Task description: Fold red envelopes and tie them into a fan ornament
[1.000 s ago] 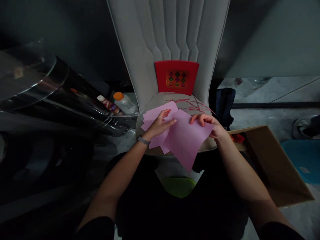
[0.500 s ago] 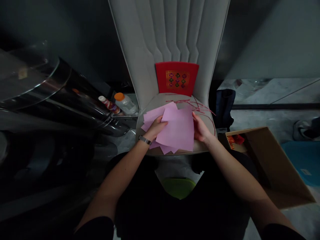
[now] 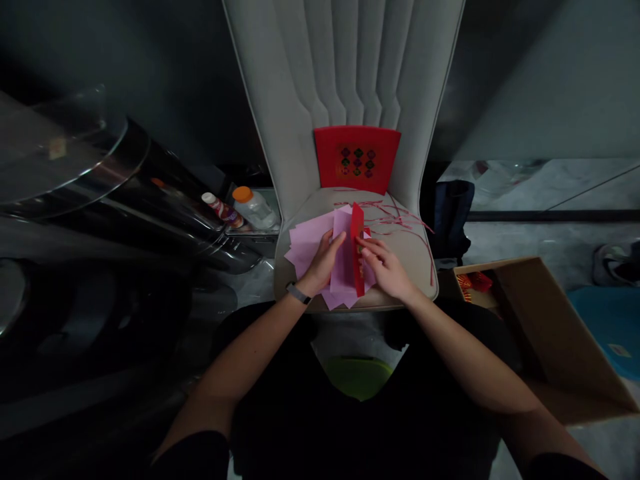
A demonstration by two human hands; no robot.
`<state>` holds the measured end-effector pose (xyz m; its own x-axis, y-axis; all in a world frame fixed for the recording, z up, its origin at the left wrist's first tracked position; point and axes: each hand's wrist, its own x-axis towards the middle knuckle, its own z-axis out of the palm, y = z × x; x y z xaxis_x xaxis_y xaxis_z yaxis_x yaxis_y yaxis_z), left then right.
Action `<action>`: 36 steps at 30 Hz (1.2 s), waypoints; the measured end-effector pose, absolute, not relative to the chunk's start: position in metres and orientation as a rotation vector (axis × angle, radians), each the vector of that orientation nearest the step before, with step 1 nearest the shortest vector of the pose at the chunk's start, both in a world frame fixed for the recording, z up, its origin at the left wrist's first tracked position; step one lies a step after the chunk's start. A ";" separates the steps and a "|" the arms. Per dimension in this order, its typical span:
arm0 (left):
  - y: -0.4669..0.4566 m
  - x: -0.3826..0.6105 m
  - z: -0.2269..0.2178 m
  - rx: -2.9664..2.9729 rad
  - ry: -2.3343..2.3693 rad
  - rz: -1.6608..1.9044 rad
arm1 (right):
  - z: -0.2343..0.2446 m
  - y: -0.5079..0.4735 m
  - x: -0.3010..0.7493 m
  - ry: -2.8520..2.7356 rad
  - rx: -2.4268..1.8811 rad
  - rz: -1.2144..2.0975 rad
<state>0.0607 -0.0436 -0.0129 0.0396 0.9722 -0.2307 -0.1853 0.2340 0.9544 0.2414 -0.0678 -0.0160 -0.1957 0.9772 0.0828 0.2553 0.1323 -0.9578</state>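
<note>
A paper sheet (image 3: 357,230), pink inside and red with a printed pattern outside, is bent with its red flap standing up over the seat. My left hand (image 3: 323,261) grips its left part, thumb in front and fingers behind. My right hand (image 3: 386,268) has its fingers against the flap's red side; its thumb is mostly hidden. Under the sheet, several pink sheets (image 3: 306,240) lie fanned out. Behind them a red square sheet (image 3: 330,150) with a patterned middle leans on the backrest. Thin red-and-white strings (image 3: 400,219) lie on the seat at the right.
The grey padded chair (image 3: 280,100) stands before my knees. To its left are an orange-capped jar (image 3: 257,210), a white-capped bottle (image 3: 223,210) and a shiny black cylinder (image 3: 135,167). An open cardboard box (image 3: 560,333) and a blue tub (image 3: 607,313) sit at right.
The sheet lay nearly flat with its pink side up; its right side is now raised and folded leftward, showing red. My right hand has moved left with it.
</note>
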 end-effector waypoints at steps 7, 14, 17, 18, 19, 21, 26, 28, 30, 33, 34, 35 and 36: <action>-0.047 0.061 -0.018 0.797 1.102 1.120 | -0.018 -0.075 0.243 -1.943 -1.113 0.680; -0.055 0.060 -0.016 0.781 1.035 0.958 | -0.030 -0.054 0.240 -1.160 -1.299 1.133; -0.062 0.064 -0.017 0.847 1.013 0.946 | -0.029 -0.051 0.239 -0.993 -1.222 1.450; -0.063 0.065 -0.017 0.863 1.008 0.937 | -0.027 -0.052 0.239 -0.966 -1.221 1.497; -0.063 0.065 -0.016 0.874 1.004 0.926 | -0.026 -0.052 0.239 -0.946 -1.232 1.522; -0.061 0.062 -0.013 0.892 1.015 0.917 | -0.024 -0.052 0.241 -0.909 -1.249 1.548; -0.050 0.045 0.001 0.948 1.112 0.981 | -0.020 -0.053 0.248 -0.880 -1.234 1.732; -0.047 0.039 0.005 0.965 1.109 0.951 | -0.018 -0.054 0.248 -0.892 -1.242 1.785; -0.047 0.035 0.006 0.986 1.103 0.905 | -0.015 -0.056 0.247 -0.891 -1.232 1.811; -0.048 0.034 0.003 1.006 1.113 0.865 | -0.011 -0.057 0.245 -0.866 -1.175 1.821; -0.049 0.034 0.002 1.003 1.112 0.858 | -0.011 -0.057 0.244 -0.856 -1.153 1.822; -0.049 0.034 0.002 0.996 1.110 0.854 | -0.011 -0.058 0.243 -0.843 -1.136 1.822; -0.049 0.034 0.001 0.986 1.108 0.849 | -0.012 -0.058 0.243 -0.833 -1.126 1.823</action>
<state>0.0340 -0.0495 0.0011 0.2407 0.9177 -0.3161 -0.0667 0.3406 0.9378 0.2429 -0.0577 -0.0122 -0.2660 0.8874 -0.3765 -0.2962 -0.4469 -0.8441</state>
